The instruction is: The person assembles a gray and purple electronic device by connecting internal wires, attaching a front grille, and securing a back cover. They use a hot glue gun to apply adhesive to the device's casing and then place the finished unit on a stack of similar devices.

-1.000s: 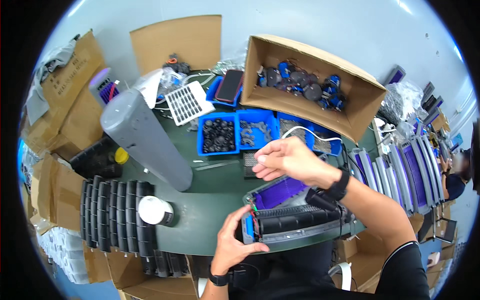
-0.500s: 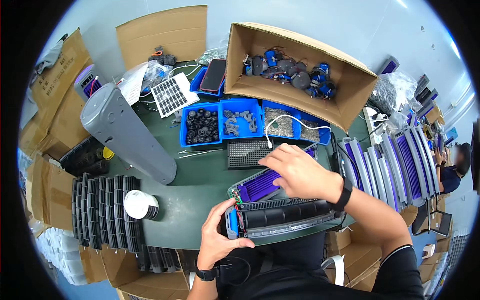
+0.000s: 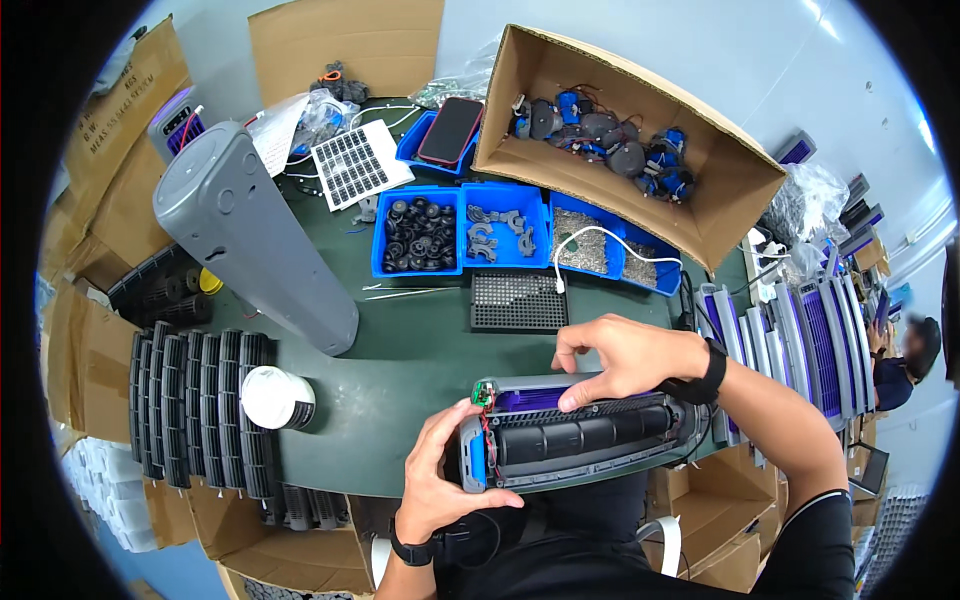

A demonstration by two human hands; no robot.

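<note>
A long grey fan housing (image 3: 590,468) lies near the table's front edge, its open side showing a black ribbed roller (image 3: 580,430). At its left end are a blue part (image 3: 477,460), red wires and a small green circuit board (image 3: 483,394). My left hand (image 3: 436,465) grips that end between thumb and fingers. Along the far side of the housing sits a grey panel with a purple grille (image 3: 530,398). Closed over this panel is my right hand (image 3: 635,355), its fingers behind the far edge and its thumb on the purple face.
Blue bins (image 3: 417,232) of black and grey small parts stand behind, beside a carton (image 3: 735,215) of motors. A grey tower casing (image 3: 265,245), a white tub (image 3: 278,398) and black rollers (image 3: 200,405) occupy the left. Purple-grey panels (image 3: 815,345) line the right; a co-worker (image 3: 900,370) is beyond.
The purple-grille panel has come down from a slant to lie along the housing. My right hand has moved nearer with it, while my left hand keeps its hold. The whole view has shifted slightly.
</note>
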